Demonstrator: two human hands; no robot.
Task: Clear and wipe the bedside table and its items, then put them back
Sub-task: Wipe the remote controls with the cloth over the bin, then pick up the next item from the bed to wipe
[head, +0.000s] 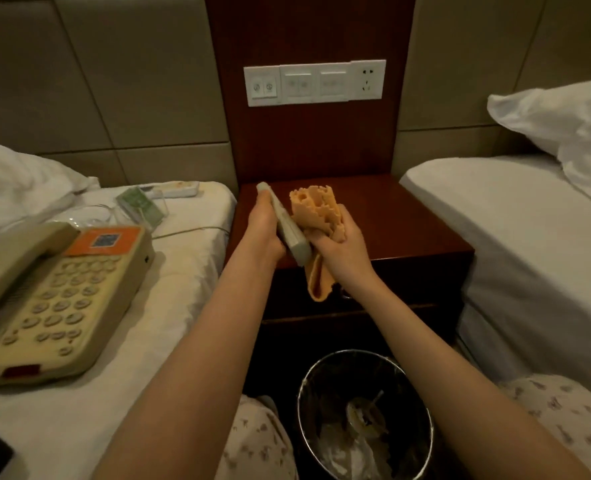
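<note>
My left hand (264, 230) grips a grey remote control (289, 233) above the dark wooden bedside table (408, 223). My right hand (339, 247) holds an orange cloth (316, 209) bunched against the remote's right side; the cloth's tail hangs below the hand. On the left bed lie a beige telephone (55, 299), a glass ashtray (86, 216), a clear stand with a green card (141, 202) and a white remote (174, 188). The tabletop around my hands carries nothing else that I can see.
A metal waste bin (365, 414) with a liner and rubbish stands on the floor below the table. White beds flank the table, with a pillow (571, 133) on the right one. A switch and socket panel (315, 83) is on the wooden back board. A phone cord (190, 232) crosses the left bed.
</note>
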